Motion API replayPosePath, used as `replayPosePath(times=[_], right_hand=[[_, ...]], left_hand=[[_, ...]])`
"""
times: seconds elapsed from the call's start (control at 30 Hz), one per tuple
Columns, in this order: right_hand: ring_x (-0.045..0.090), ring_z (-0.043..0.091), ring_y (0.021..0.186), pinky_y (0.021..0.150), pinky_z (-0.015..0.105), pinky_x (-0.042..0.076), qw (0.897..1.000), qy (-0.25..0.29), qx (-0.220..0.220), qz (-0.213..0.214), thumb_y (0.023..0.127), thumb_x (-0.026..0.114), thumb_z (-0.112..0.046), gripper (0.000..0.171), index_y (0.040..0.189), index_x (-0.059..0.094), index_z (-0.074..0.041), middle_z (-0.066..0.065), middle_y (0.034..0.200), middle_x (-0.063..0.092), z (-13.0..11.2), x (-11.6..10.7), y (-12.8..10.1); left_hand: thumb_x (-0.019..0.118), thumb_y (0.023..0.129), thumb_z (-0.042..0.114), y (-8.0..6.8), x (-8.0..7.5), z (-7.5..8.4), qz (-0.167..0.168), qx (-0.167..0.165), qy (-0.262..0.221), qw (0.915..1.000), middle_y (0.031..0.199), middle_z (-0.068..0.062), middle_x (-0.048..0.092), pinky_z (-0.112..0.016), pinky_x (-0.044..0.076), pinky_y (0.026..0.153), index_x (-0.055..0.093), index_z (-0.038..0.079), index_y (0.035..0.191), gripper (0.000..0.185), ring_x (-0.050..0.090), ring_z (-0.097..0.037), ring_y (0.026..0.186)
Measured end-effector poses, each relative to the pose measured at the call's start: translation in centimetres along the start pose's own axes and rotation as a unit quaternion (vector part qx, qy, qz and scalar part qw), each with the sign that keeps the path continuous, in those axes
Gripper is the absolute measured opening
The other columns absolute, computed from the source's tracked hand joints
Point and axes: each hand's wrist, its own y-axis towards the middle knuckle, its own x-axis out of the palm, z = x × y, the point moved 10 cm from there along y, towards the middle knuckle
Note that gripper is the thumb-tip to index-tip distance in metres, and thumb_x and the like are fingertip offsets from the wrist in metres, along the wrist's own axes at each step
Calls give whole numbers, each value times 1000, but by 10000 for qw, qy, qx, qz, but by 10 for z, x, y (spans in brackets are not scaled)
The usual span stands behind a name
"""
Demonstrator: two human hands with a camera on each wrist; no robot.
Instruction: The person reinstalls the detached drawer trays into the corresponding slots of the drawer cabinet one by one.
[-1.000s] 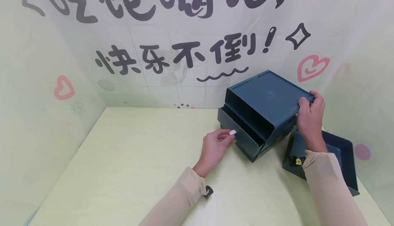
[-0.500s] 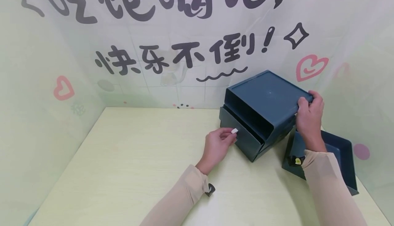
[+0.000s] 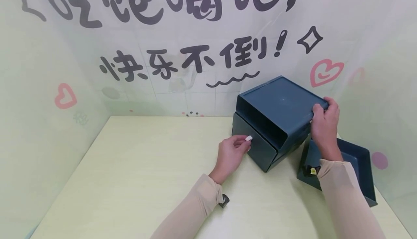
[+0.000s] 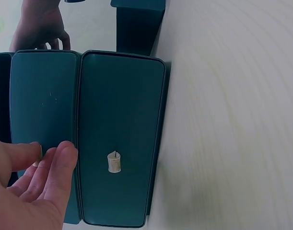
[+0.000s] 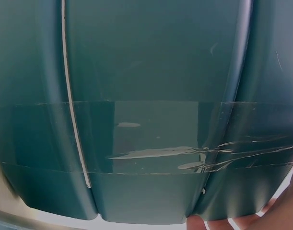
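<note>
A dark blue drawer cabinet [image 3: 281, 103] stands angled at the back right of the table. Its top slot gapes without a drawer. My left hand [image 3: 229, 156] pinches the small white knob [image 3: 249, 138] of the drawer [image 4: 43, 98] below, whose front sits against the cabinet. The bottom drawer [image 4: 122, 105] is in, with its own white knob [image 4: 114, 163] showing in the left wrist view. My right hand [image 3: 327, 128] grips the cabinet's top at its right rear corner. In the right wrist view, fingertips [image 5: 223, 225] curl round the cabinet's edge.
A loose dark blue drawer [image 3: 370, 170] lies on the table [image 3: 137, 166] to the right, partly hidden by my right forearm. Clear tape [image 5: 156, 136] runs across the cabinet's side. A printed backdrop [image 3: 182, 98] rises behind the table, with side walls left and right.
The drawer under the top slot has slid inward, and the gap behind its front has closed. My left hand moved with its knob; my right hand keeps its hold on the cabinet.
</note>
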Motion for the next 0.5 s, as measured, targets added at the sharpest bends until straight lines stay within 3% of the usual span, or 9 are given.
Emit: replayPosePath(times=[0.5], right_hand=[[25,30,142,122,51,24,10000,23,14,36,104,27,-37,61,160,20,-14,13,163,21,1,1,3]], left_hand=[[71,96,14,5,6,-1,82,141,42,9999,105,-13,79,-21,60,78,73,3,115,23,78,-17,89]])
